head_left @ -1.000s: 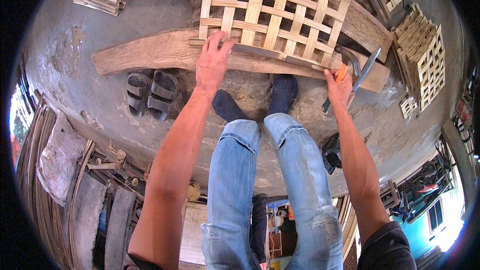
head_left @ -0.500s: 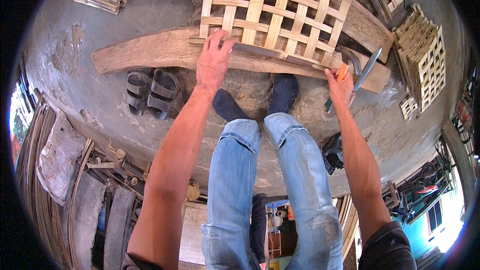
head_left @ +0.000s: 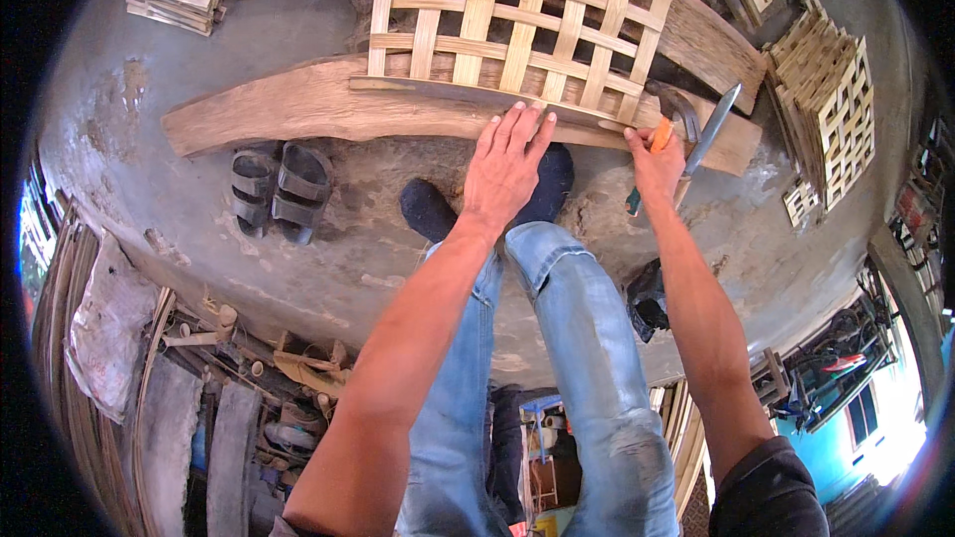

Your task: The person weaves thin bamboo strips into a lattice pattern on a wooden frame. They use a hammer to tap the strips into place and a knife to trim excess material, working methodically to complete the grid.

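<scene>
up top, the woven lattice [head_left: 477, 15] is cropped.

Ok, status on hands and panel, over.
Left hand open at near edge of woven panel. Right hand at near right corner, holding orange object. Knife blade close beside.

Left forearm [head_left: 428, 288] angles up and inward, left hand [head_left: 504, 164] back-up, fingers [head_left: 511, 129] extended, slightly spread. Right forearm [head_left: 701, 293] leans up-left; right hand [head_left: 659, 164] curled in a grip, thumb [head_left: 634, 142] forward. Hands well apart.
</scene>
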Demonstrator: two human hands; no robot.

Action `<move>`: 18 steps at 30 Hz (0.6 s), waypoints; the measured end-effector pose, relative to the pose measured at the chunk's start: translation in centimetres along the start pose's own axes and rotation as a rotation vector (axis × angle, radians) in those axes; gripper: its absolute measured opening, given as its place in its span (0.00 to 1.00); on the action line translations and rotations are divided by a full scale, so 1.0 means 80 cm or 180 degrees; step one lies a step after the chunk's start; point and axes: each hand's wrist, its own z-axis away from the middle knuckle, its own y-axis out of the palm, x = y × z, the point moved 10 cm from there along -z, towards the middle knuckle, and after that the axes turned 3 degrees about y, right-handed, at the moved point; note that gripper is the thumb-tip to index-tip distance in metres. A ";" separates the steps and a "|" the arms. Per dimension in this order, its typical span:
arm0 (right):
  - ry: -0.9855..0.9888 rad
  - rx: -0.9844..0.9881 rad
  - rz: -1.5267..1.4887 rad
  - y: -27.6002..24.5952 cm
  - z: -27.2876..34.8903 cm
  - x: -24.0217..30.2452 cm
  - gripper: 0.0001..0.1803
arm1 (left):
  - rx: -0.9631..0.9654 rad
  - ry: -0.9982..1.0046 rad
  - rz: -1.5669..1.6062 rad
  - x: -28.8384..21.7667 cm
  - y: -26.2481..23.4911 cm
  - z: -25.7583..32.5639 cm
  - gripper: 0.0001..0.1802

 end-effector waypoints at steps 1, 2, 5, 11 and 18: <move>0.0007 0.0021 -0.0026 0.002 0.000 -0.001 0.18 | 0.0022 -0.0064 -0.0063 0.000 0.005 -0.001 0.41; 0.0012 0.0021 0.0010 0.002 -0.001 -0.002 0.18 | 0.0043 -0.0131 -0.0126 0.000 0.010 -0.002 0.42; 0.0025 0.0035 0.0043 0.004 -0.007 -0.009 0.18 | 0.0161 -0.0303 -0.0240 -0.006 0.022 -0.002 0.44; -0.0189 0.0042 0.0103 -0.005 -0.004 0.004 0.17 | 0.0368 -0.0296 -0.0485 -0.006 0.031 -0.003 0.45; -0.0205 0.0579 0.0044 -0.079 0.050 0.020 0.22 | 0.0792 -0.0524 -0.0456 -0.008 0.030 -0.002 0.47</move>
